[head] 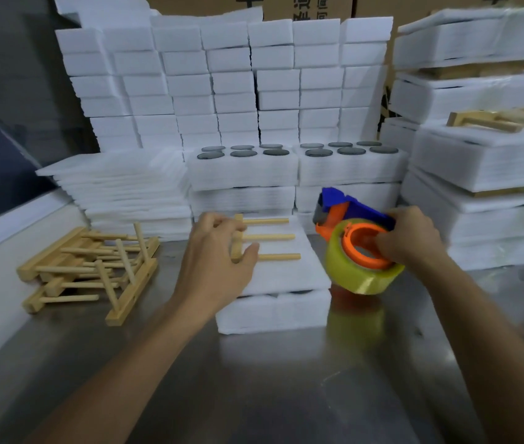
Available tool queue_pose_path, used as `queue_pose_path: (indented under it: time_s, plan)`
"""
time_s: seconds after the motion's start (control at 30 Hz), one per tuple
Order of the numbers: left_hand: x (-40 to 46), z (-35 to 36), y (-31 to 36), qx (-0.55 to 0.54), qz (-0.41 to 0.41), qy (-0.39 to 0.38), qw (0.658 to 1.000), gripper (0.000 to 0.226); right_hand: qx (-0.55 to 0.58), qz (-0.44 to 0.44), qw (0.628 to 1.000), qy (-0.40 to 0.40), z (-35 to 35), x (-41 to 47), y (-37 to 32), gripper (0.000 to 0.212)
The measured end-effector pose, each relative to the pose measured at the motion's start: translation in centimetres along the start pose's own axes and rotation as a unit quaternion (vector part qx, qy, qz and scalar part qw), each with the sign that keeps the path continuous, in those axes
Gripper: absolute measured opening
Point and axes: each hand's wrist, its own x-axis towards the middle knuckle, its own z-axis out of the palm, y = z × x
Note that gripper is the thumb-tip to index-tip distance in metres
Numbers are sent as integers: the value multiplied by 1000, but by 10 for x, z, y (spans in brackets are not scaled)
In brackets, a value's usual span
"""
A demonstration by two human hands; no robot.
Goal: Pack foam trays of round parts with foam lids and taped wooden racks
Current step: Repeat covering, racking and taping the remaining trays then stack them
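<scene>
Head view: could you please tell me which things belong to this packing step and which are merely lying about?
In use:
left hand holding the wooden rack
foam lid
right hand gripping the tape dispenser

Lying about:
spare racks
foam block wall

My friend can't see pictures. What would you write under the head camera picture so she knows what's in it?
A person's left hand holds a wooden rack on a lidded foam tray on a metal table, while the right hand grips a tape dispenser beside it. More wooden racks lie piled at the left, and white foam stacks fill the back.
</scene>
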Motion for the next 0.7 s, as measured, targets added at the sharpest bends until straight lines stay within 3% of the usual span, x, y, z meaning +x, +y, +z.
queue_pose_path:
  time_s: [0.07, 0.13, 0.17, 0.27, 0.33, 0.4, 0.47, 0.6, 0.7]
  plan:
    - [2, -2, 5, -12, 17, 48, 999, 23, 24, -55, 997, 46, -5, -5, -16, 21]
    - [6, -7, 14, -136, -63, 38, 988, 13, 41, -122, 987, 92, -13, -12, -32, 22]
    - [9, -10, 19, -221, -129, 14, 967, 13, 52, -157, 980, 111, -17, -16, -40, 23]
    - [17, -24, 33, -457, -278, -77, 842, 33, 86, -240, 956, 146, -26, -29, -61, 33]
    - [20, -35, 37, -564, -316, -113, 755, 50, 109, -288, 938, 161, -28, -37, -71, 40]
    - [21, -44, 41, -620, -328, -131, 700, 59, 119, -333, 920, 170, -27, -44, -78, 46]
    - [23, -49, 42, -642, -337, -128, 676, 54, 118, -364, 906, 178, -25, -48, -82, 49]
    - [25, -55, 37, -648, -338, -107, 674, 17, 114, -400, 889, 195, -22, -49, -83, 53]
    - [27, -59, 32, -652, -339, -123, 666, 16, 113, -415, 880, 202, -22, -48, -81, 53]
